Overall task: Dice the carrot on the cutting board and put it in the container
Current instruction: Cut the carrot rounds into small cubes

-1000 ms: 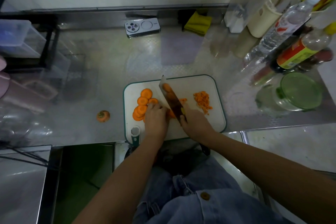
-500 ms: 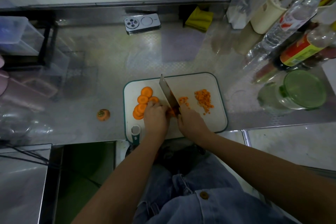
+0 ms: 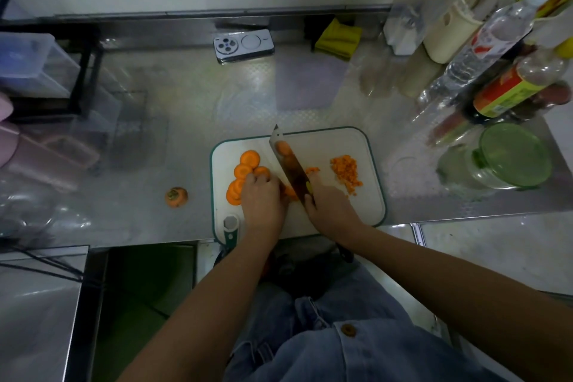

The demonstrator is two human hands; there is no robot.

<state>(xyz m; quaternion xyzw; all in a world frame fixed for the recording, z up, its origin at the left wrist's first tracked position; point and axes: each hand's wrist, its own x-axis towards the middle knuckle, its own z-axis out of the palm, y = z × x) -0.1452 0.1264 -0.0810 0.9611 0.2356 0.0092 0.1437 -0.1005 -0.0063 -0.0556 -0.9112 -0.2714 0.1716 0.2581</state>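
A white cutting board [image 3: 366, 205] with a green rim lies near the counter's front edge. Round carrot slices [image 3: 245, 169] overlap on its left part, and a heap of diced carrot [image 3: 345, 171] sits on its right part. My right hand [image 3: 328, 208] grips the handle of a cleaver [image 3: 290, 164], blade tilted and pointing away from me, with a slice stuck to it. My left hand [image 3: 262, 198] presses curled fingers down on carrot pieces [image 3: 290, 192] right beside the blade. A glass container with a green lid [image 3: 511, 158] stands to the right of the board.
A cut carrot top [image 3: 176, 197] lies on the steel counter left of the board. A phone [image 3: 243, 45] and a yellow cloth [image 3: 338, 37] lie at the back. Bottles [image 3: 483, 49] crowd the right side. Clear and pink bins [image 3: 34, 71] fill the left.
The cleaver came down into the carrot half a second ago and is now raised again. My left hand stays on the carrot pieces.
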